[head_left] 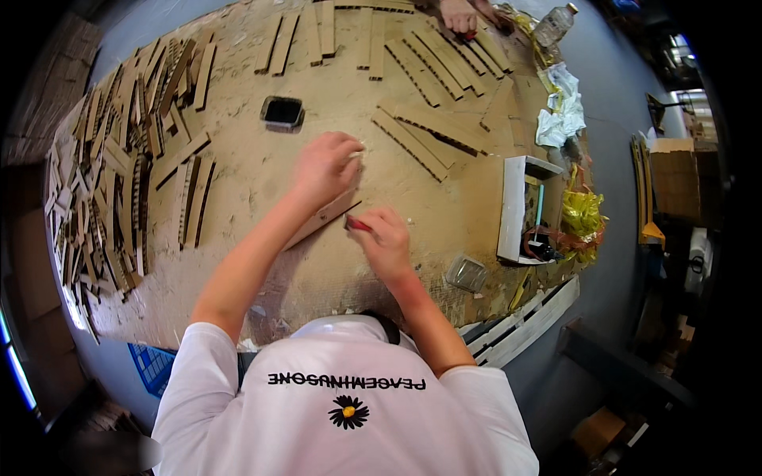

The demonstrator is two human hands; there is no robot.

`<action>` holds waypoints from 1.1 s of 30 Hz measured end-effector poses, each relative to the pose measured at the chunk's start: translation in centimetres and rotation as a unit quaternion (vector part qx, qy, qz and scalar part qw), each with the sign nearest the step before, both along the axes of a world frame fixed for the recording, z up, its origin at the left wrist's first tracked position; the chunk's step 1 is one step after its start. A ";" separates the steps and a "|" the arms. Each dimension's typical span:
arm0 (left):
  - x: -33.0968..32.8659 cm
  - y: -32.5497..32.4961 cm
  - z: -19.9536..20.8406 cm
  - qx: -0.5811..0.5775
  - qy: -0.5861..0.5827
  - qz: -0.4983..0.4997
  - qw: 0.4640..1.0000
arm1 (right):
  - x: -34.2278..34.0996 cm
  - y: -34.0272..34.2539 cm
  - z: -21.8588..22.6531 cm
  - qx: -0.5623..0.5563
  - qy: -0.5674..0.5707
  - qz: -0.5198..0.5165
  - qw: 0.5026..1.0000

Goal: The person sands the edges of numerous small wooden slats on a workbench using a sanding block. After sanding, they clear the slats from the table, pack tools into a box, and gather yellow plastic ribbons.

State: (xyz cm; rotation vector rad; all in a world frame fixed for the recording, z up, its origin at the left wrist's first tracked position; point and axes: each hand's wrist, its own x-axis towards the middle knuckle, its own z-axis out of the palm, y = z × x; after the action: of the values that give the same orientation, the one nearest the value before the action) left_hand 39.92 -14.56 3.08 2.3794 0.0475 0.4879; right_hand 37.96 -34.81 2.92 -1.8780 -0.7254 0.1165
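Note:
A narrow corrugated cardboard strip [324,216] lies slantwise on the table in front of me, with a dark line along its near edge. My left hand [324,168] is over its far end, fingers curled and closed on it; the fingertips are partly hidden. Close to the strip's right side, my right hand [386,244] grips a small red-handled tool [359,225] with a dark tip; its exact kind is hard to make out. Beyond my left hand stands a small black tray [282,113] with something dark inside.
Many cardboard strips [119,182] pile up on the left; several more [432,67] lie spread at the far side. Another person's hand [458,14] works there. At right are a white open box [514,208], a clear plastic container [467,274], a bottle [554,25] and crumpled yellow plastic [583,214].

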 end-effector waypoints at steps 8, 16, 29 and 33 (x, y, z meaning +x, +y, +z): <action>11.9 -5.4 -2.2 0.269 -0.002 -0.178 0.946 | -0.9 -7.8 2.1 -0.051 0.043 -0.100 0.993; 11.1 -7.2 -0.4 0.308 0.241 -0.213 0.895 | 1.1 -9.1 2.7 -0.077 0.019 -0.156 0.984; 0.4 -6.3 -3.4 0.253 0.221 0.027 0.942 | 9.7 -5.0 1.1 -0.045 -0.018 -0.118 0.992; 0.0 -5.7 -4.6 0.235 0.196 0.027 0.952 | 11.6 -3.5 -0.1 -0.081 -0.033 -0.069 0.994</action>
State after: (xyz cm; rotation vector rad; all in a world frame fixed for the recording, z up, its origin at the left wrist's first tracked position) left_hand 39.89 -20.29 -1.55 2.9196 0.1945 0.0370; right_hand 49.56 -38.27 2.87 -2.0897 -0.6456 0.0254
